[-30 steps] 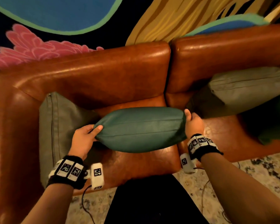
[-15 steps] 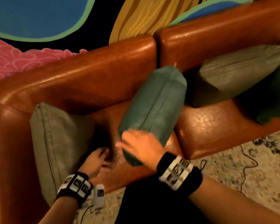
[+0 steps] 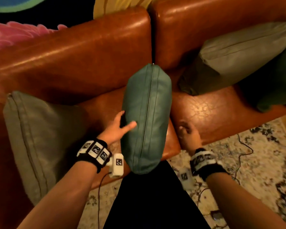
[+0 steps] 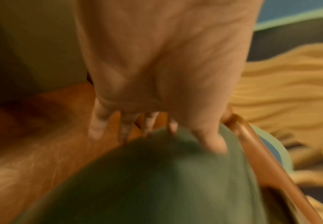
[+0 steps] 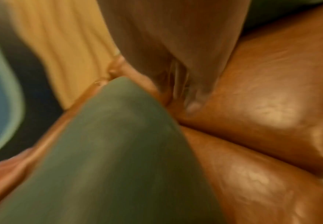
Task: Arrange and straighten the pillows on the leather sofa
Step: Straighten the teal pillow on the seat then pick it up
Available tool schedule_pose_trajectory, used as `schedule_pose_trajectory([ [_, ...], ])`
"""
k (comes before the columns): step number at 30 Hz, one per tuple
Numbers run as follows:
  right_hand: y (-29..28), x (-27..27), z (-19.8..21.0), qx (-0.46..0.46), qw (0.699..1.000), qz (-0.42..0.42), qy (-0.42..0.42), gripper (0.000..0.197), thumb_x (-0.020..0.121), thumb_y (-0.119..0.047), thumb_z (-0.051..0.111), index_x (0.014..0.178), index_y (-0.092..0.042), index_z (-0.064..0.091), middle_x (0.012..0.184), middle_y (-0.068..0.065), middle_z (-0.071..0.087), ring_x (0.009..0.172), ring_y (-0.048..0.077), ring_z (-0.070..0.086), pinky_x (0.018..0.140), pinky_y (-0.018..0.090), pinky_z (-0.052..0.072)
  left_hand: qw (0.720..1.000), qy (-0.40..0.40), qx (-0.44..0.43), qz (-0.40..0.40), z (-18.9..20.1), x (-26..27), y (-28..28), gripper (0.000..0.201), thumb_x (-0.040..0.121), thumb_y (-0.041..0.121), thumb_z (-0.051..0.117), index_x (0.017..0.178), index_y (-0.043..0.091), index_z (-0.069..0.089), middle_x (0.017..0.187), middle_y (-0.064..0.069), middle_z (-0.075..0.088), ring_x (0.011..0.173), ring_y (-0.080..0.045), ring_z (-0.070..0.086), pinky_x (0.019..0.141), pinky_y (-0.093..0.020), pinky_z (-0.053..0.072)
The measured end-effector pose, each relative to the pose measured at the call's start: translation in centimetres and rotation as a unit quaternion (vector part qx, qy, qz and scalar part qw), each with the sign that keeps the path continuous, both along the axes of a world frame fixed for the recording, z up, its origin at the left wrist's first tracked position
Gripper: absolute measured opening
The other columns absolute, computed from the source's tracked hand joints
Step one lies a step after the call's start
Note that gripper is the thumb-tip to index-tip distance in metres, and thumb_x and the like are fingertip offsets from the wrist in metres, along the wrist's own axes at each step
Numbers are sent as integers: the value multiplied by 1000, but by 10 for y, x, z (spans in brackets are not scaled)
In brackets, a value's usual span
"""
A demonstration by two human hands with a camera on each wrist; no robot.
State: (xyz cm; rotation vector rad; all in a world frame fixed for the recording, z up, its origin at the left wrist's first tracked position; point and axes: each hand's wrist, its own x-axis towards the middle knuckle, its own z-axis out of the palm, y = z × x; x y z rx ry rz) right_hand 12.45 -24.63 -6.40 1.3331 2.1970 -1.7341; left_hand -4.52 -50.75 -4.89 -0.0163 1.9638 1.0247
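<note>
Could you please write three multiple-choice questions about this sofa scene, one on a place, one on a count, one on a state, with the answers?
1. Where does the dark green pillow stand?
A. On the rug
B. On the seat, near the gap between the two seat cushions
C. On top of the backrest

2. How many grey-green pillows lean on the sofa?
A. Two
B. Four
C. None

3. What is the left hand doing?
A. Resting on the rug
B. Holding a cable
C. Touching the side of the dark green pillow

Answers:
1 B: it stands on edge, zipper seam up, on the seat near the gap.
2 A: the left grey-green pillow leans at the armrest, the right grey-green pillow against the backrest.
3 C: its spread fingers lie on the pillow's left side.
</note>
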Motion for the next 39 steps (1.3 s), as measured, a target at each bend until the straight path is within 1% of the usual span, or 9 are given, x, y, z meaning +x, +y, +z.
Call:
schedule_pose_trajectory([
  [3,26,-11,-27,-256,965,-46,-9,45,98,0,49,131,-29,55,128,3,60,100,27,58,81,43,54,994,6,34,101,-11,-23,-6,19,102,45,49,113,36,62,127,5,62,128,-26,54,97,-40,45],
  [8,9,-41,-29,-363,931,-15,-27,59,100,-2,45,144,-41,41,123,-15,68,85,19,69,74,39,57,979,-145,89,109,-29,-24,13,43,104,42,46,147,38,43,141,8,55,121,-20,52,85,-33,56],
  [19,-43,-51,16,-424,897,40,-120,26,93,-2,60,112,-19,56,110,9,69,92,36,69,85,48,58,979,14,19,-205,37,-92,23,47,106,34,41,150,18,44,153,2,44,139,-6,38,106,-12,25],
  [23,4,-63,21,-340,936,-16,-86,82,66,-31,90,137,-17,51,121,5,64,109,30,64,97,49,51,970,-18,-33,-239,62,-79,-14,71,93,49,60,155,28,32,161,4,31,143,-5,28,109,-17,21],
  [26,37,-95,39,-159,986,-42,-14,99,80,-15,83,156,-17,19,136,-7,48,125,17,52,106,43,44,983,-80,-88,-143,62,-35,-62,110,78,43,81,159,27,9,157,5,30,140,-13,34,109,-29,37],
  [29,49,-122,45,-63,997,37,-3,49,81,-18,80,126,-17,61,117,0,65,113,24,62,105,47,48,969,-197,-108,99,70,13,-92,115,47,53,95,141,10,44,116,-1,67,91,-22,70,57,-36,60],
  [31,57,-131,36,-45,997,67,-4,32,68,-37,86,94,-22,72,94,0,76,100,31,70,96,49,54,944,-222,-54,237,64,26,-104,71,68,30,91,119,-9,60,83,-14,75,62,-20,72,44,-30,56],
  [35,51,-161,69,-72,992,61,78,25,75,-25,83,96,-14,73,94,6,77,93,29,72,90,43,57,904,-66,54,419,65,3,-125,23,91,6,67,112,-5,64,113,-25,70,86,-24,72,69,-33,61],
  [39,40,-179,75,-124,988,43,76,55,49,-47,93,87,-13,72,90,10,76,85,24,72,82,37,58,848,39,85,522,70,-40,-131,10,98,14,61,101,7,67,88,-9,74,81,-22,73,71,-33,61],
])
